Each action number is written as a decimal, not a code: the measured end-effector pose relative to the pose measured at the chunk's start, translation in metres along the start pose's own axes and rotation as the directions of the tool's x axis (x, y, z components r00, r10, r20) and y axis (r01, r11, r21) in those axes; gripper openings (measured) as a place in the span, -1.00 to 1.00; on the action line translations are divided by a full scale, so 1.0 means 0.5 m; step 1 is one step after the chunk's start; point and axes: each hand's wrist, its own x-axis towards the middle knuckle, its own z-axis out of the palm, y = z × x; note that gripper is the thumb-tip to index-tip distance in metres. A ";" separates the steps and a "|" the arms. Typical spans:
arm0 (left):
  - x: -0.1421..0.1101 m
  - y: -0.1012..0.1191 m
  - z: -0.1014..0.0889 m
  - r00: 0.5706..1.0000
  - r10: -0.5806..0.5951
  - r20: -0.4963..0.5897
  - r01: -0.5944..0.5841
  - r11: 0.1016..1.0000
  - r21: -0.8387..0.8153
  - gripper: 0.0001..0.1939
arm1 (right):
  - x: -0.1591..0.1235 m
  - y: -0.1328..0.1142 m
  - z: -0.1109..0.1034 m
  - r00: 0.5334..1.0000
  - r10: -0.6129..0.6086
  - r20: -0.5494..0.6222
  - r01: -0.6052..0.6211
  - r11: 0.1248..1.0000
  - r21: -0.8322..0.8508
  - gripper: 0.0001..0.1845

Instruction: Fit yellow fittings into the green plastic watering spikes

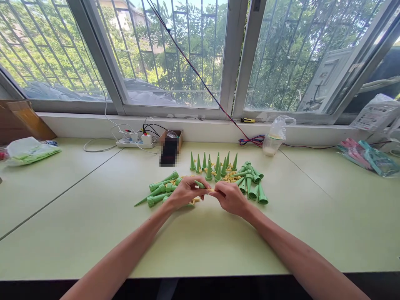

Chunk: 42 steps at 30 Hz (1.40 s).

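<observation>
The table (215, 246) bears an upright cluster (208, 171) of green cones. Left of that cluster lie loose cones (158, 189); right of it, piled cones (249, 180). Just before it, the left hand (187, 191) grips a single cone (199, 184); the right hand's (231, 198) grip seemingly pinches a yellow piece (211, 190).
</observation>
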 end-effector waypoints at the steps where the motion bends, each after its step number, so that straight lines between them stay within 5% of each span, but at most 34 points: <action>1: 0.000 -0.001 0.000 1.000 0.002 -0.001 -0.002 1.000 0.001 -0.78 | 0.000 0.001 0.000 1.000 -0.009 0.002 0.009 1.000 -0.012 -0.64; 17: 0.003 0.004 0.006 1.000 -0.020 -0.018 0.020 1.000 0.001 -0.75 | 0.003 0.001 -0.001 1.000 -0.007 0.012 0.008 0.998 -0.063 -0.62; 26: 0.010 -0.002 0.009 0.996 -0.035 -0.080 0.040 0.998 0.055 -0.69 | 0.005 0.001 -0.003 0.994 0.108 0.034 -0.108 0.994 0.006 -0.86; 42: 0.007 -0.026 0.011 0.996 -0.044 -0.077 0.055 0.988 0.144 -0.75 | 0.000 0.010 0.001 0.990 0.117 0.082 -0.120 0.993 0.022 -0.77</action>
